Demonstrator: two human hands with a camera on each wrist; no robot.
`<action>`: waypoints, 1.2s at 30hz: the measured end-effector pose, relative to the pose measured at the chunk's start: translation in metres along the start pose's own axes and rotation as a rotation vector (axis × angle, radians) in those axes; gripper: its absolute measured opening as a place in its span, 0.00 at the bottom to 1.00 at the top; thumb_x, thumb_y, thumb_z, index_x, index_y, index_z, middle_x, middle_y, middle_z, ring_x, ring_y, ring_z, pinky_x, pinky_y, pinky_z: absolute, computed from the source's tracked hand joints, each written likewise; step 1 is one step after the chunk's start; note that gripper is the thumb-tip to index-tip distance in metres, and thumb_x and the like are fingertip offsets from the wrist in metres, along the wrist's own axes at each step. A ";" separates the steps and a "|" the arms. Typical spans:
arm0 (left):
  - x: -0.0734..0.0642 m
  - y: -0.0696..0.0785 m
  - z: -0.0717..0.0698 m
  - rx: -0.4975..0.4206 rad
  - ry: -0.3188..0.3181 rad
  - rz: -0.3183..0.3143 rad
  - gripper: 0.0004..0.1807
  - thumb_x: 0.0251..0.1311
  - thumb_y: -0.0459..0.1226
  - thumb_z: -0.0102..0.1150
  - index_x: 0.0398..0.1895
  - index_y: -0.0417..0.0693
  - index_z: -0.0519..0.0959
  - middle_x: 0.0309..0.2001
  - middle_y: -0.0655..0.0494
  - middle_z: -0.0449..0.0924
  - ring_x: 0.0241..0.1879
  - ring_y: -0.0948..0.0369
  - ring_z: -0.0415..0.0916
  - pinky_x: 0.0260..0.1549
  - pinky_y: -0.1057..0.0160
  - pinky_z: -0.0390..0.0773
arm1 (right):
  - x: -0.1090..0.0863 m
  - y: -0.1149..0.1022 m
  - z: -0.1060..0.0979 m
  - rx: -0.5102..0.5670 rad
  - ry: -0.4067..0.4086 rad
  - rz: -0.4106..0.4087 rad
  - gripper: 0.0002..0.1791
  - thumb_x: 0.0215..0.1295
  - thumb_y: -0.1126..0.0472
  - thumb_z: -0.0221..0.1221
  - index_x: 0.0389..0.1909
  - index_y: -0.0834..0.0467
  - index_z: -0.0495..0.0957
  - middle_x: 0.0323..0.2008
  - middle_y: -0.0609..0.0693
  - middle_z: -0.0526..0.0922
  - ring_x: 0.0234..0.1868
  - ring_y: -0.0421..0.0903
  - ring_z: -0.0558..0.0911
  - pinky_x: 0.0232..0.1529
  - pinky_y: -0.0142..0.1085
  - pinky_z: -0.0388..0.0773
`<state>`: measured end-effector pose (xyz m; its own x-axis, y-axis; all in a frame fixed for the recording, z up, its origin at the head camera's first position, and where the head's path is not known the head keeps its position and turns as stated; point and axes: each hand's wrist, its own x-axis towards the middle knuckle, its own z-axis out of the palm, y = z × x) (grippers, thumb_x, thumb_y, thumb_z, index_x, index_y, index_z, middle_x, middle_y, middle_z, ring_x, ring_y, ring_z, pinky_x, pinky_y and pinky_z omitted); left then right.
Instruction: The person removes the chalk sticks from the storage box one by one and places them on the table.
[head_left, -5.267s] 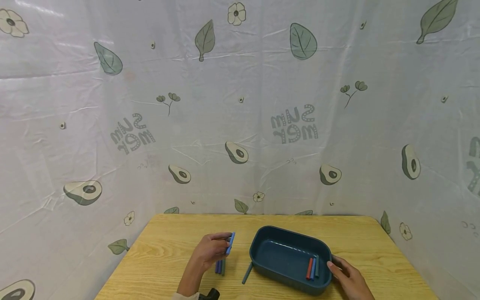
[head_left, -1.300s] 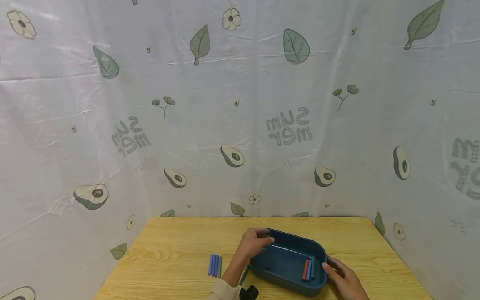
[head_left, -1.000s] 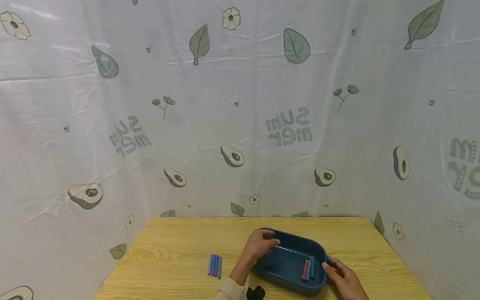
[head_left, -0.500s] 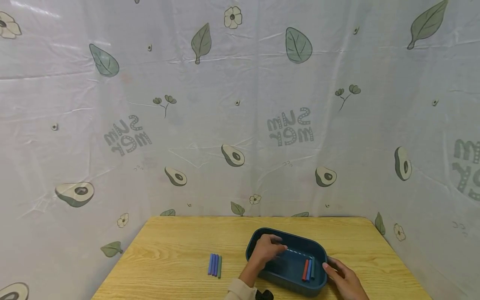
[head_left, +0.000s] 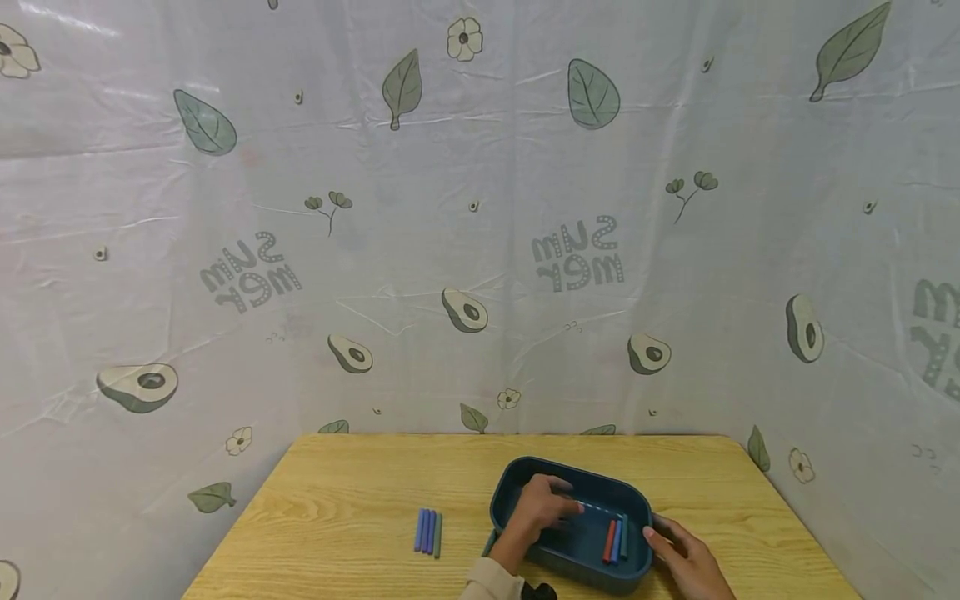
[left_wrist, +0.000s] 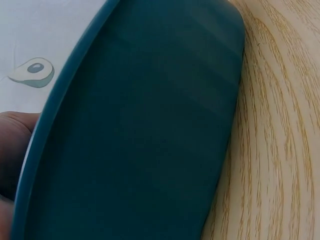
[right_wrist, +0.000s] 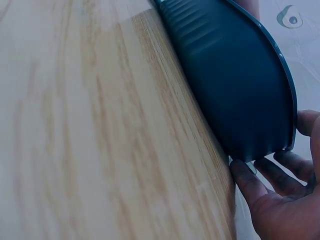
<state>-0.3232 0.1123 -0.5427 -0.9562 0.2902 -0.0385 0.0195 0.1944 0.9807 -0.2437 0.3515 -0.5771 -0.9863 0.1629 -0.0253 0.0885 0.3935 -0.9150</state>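
My left hand (head_left: 542, 504) reaches over the left part of a dark teal tray (head_left: 517, 468), fingers pointing right and nothing seen between them. In the left wrist view, the tray's outer wall (left_wrist: 150, 125) hides most of that hand. At the tray's right end, my right hand (head_left: 690, 558) grips the side, thumb at the rim and fingertips against the outer wall, as the right wrist view shows. Inside the tray, near its right end, a red stick (head_left: 609, 541), a blue stick (head_left: 617, 541) and a teal stick (head_left: 625, 536) lie side by side.
A row of several slim sticks (head_left: 428, 532), blue, purple and green, lies on the wooden table (head_left: 337, 500) left of the tray. One dark green stick (head_left: 490, 542) lies against the tray's left side, partly behind the left arm. A printed curtain (head_left: 480, 250) hangs behind the table.
My left hand held a light blue stick, which now lies in the row on the table. Since then the hand has moved right and down into the tray. The right hand has stayed on the tray.
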 end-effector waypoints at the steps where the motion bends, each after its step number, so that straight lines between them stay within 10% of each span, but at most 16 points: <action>1: 0.001 0.000 0.001 0.000 -0.001 -0.005 0.21 0.59 0.26 0.74 0.57 0.33 0.84 0.40 0.49 0.89 0.39 0.55 0.91 0.38 0.52 0.92 | 0.000 0.000 0.000 0.002 0.000 0.000 0.44 0.79 0.39 0.59 0.76 0.72 0.67 0.72 0.73 0.74 0.73 0.69 0.76 0.62 0.49 0.86; 27: 0.005 0.006 0.047 0.155 0.049 -0.083 0.18 0.47 0.23 0.78 0.43 0.43 0.91 0.31 0.53 0.89 0.30 0.59 0.89 0.31 0.58 0.90 | 0.000 -0.001 0.003 0.026 0.002 0.001 0.43 0.79 0.40 0.60 0.76 0.71 0.68 0.73 0.73 0.73 0.73 0.69 0.76 0.60 0.48 0.87; 36: 0.039 -0.025 0.064 0.441 0.108 -0.032 0.18 0.33 0.32 0.90 0.31 0.55 0.92 0.35 0.60 0.90 0.36 0.64 0.82 0.40 0.62 0.85 | -0.001 0.002 0.002 0.062 0.002 -0.005 0.42 0.79 0.42 0.60 0.76 0.71 0.68 0.73 0.73 0.73 0.73 0.67 0.76 0.58 0.44 0.88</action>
<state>-0.3426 0.1790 -0.5816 -0.9829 0.1825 -0.0247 0.0892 0.5889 0.8033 -0.2431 0.3508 -0.5793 -0.9863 0.1635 -0.0202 0.0752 0.3379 -0.9382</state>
